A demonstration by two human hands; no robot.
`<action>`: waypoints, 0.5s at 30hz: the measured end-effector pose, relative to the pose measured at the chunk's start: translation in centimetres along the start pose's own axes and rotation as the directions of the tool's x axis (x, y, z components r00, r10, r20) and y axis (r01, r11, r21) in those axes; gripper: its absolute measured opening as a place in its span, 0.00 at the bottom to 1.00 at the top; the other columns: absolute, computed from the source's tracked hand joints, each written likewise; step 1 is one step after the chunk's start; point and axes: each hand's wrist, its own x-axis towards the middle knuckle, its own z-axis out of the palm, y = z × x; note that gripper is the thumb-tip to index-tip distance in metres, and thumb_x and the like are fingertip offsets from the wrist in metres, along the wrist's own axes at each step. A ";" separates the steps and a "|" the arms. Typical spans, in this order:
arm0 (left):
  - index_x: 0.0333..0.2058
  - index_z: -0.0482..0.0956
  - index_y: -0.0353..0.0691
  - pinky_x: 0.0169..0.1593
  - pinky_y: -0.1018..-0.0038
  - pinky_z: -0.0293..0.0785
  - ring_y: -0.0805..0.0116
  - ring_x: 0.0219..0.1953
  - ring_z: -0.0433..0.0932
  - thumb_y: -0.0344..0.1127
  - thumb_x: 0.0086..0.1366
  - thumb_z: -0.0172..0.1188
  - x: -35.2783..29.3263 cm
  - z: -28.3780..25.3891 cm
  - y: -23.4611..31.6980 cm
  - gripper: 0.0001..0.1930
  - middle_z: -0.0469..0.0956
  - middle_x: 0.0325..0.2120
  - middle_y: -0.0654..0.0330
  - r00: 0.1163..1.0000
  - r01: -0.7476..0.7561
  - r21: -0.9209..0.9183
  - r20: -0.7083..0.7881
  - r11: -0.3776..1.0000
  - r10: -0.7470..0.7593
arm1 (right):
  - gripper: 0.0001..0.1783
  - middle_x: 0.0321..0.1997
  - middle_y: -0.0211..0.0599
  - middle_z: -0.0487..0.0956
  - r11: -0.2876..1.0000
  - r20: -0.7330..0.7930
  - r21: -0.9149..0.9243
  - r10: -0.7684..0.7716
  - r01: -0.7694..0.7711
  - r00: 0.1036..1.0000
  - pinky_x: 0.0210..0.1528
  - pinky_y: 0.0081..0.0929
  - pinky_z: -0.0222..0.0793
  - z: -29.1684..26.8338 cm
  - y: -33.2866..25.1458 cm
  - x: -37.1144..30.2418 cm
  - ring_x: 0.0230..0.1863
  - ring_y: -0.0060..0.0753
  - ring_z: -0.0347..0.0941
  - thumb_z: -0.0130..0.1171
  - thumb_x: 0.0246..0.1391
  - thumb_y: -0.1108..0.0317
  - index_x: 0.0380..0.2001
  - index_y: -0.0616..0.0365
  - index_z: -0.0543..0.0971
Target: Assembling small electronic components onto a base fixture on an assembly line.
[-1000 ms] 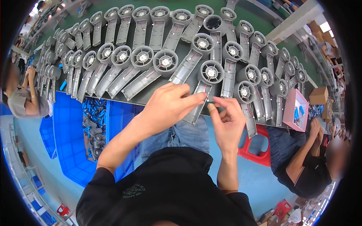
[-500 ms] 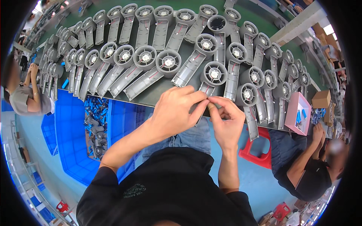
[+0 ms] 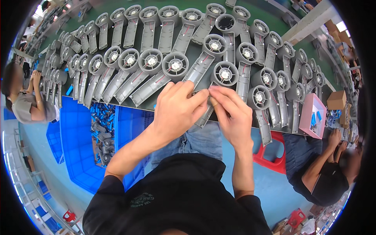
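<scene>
A grey handheld-fan housing (image 3: 225, 75), with a round spoked head and a trough-like handle, lies at the table's front edge before me. Over its handle, my left hand (image 3: 174, 111) and my right hand (image 3: 234, 114) meet fingertip to fingertip just below the head. Both are closed in a pinch. Whatever is between the fingertips is too small or hidden to make out. Below the fingers, the handle's lower end (image 3: 204, 120) shows. Left of my left hand rests another fan housing (image 3: 175, 66), with a thin red wire along its open handle.
Rows of similar grey housings cover the dark table (image 3: 135, 102). A blue bin (image 3: 78, 147) with blue and grey parts stands below left. At right are a pink box (image 3: 312, 117) holding blue cylinders, a red stool (image 3: 274, 160) and a seated person (image 3: 323, 172). Another person (image 3: 29, 103) works at far left.
My joined fingertips have moved up the handle toward the round head and slightly left. More of the handle's lower end now shows beneath them. Both hands remain pinched.
</scene>
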 end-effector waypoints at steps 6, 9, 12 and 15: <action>0.34 0.80 0.43 0.29 0.70 0.61 0.67 0.24 0.69 0.29 0.49 0.66 -0.4 0.3 -0.4 0.11 0.66 0.22 0.64 0.996 -0.087 0.134 -0.025 0.987 0.091 | 0.10 0.38 0.34 0.79 0.980 -0.011 -0.139 -0.143 0.140 0.990 0.22 0.18 0.67 0.8 0.8 0.2 0.21 0.19 0.71 0.63 0.49 0.81 0.37 0.61 0.82; 0.39 0.81 0.42 0.29 0.69 0.63 0.65 0.23 0.70 0.29 0.52 0.65 -0.4 0.3 -0.4 0.13 0.67 0.22 0.63 0.998 -0.062 0.045 -0.017 0.997 0.063 | 0.08 0.35 0.33 0.78 0.983 -0.069 -0.153 -0.115 0.103 0.991 0.19 0.15 0.63 1.3 1.1 -0.1 0.19 0.14 0.68 0.65 0.48 0.80 0.35 0.62 0.81; 0.46 0.80 0.40 0.30 0.67 0.69 0.61 0.24 0.73 0.27 0.57 0.64 -0.8 0.5 -0.3 0.16 0.73 0.23 0.59 0.991 0.135 -0.240 0.033 0.961 -0.131 | 0.07 0.34 0.32 0.77 0.998 -0.131 0.056 0.016 -0.009 0.991 0.17 0.12 0.58 1.6 1.1 -0.3 0.18 0.10 0.64 0.66 0.48 0.79 0.33 0.64 0.81; 0.52 0.78 0.38 0.33 0.74 0.75 0.64 0.29 0.80 0.23 0.60 0.61 -1.6 0.6 -0.5 0.20 0.81 0.30 0.53 0.941 0.338 -0.396 0.128 0.853 -0.314 | 0.06 0.34 0.31 0.77 0.987 -0.148 0.146 0.092 -0.070 0.985 0.18 0.10 0.55 1.8 0.8 -0.4 0.19 0.08 0.63 0.65 0.50 0.80 0.33 0.65 0.80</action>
